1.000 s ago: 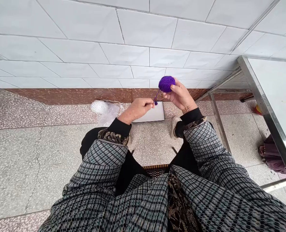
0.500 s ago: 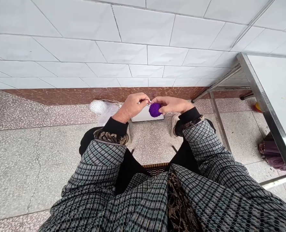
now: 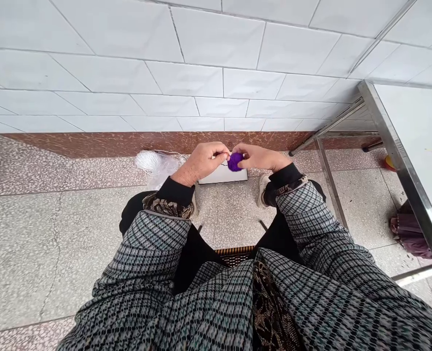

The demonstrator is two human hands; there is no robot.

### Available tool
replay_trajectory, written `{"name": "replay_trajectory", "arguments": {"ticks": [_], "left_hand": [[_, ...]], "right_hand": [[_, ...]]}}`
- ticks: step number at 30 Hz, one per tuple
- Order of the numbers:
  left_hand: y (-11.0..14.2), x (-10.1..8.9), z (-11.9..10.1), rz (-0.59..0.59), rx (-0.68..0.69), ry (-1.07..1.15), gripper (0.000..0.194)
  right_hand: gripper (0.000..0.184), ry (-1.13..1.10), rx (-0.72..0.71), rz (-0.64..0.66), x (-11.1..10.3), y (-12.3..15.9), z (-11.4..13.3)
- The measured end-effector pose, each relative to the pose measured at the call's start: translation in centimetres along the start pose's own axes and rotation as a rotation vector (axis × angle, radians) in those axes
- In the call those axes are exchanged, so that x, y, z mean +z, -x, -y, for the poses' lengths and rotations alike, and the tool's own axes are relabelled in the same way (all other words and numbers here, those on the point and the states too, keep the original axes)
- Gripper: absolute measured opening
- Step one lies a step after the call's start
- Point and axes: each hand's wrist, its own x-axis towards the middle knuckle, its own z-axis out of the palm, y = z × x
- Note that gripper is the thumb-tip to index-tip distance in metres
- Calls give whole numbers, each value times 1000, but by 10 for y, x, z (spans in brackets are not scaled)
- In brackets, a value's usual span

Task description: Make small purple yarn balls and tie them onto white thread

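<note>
A small ball of purple yarn (image 3: pixel 234 162) is gripped by the fingers of my right hand (image 3: pixel 256 157). Just to its left, my left hand (image 3: pixel 205 160) is closed in a pinch, its fingertips close against the ball. Half a second ago a dark strand showed between that pinch and the ball; now the strand is mostly hidden by the fingers. Below both hands lies a flat white board or box (image 3: pixel 223 176) with a dark edge, partly covered by my left hand. White yarn (image 3: pixel 147 161) rests on the floor left of my left hand, beside clear plastic (image 3: pixel 162 171).
A white tiled wall (image 3: pixel 186 78) rises ahead. To the right stands a metal-framed table (image 3: pixel 394 141), with purple fabric (image 3: pixel 413 234) beneath it. My shoes (image 3: pixel 263 191) rest on the speckled floor (image 3: pixel 91 243), and a woven seat edge (image 3: pixel 235 251) shows between my legs.
My hands have come closer together. The left pinch has moved slightly right, up to the ball, and the purple yarn ball has turned and shifted a little in my right hand.
</note>
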Motion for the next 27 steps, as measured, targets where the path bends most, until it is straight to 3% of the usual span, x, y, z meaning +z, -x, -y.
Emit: {"name": "replay_trajectory", "arguments": {"ticks": [2,4,7,10,15,17,20,23,25,27], "left_hand": [[-1,-2,3,-42,-33,-24,20],[-2,-1,6,-59,-68,-44,20],[-4,2,9,-49,-94,-49,21],[-3,7,8,13,-62,-28,21],[-1,12,2,233,62,10,23],[0,10,1,195,78,6,23],[0,2,3,17,41,-25,22],[-1,-4,8,-80,-18,-58,20],[-1,-4,10,-89,-60,-64,19],[-1,-1,9,-61,-81,-52,19]], "right_hand": [[45,-65,-63,192,1,7,5],[55,-234,-168,233,0,12,9],[71,-470,-293,39,-4,11,10],[76,-581,-309,-209,-6,3,6],[48,-465,-175,-392,-2,-11,-3],[40,-278,-76,-347,2,-11,-5],[39,-25,14,-53,6,-5,-4],[44,-101,-99,224,4,2,-1],[53,-290,-254,200,-1,5,0],[64,-441,-371,43,-6,5,0]]}}
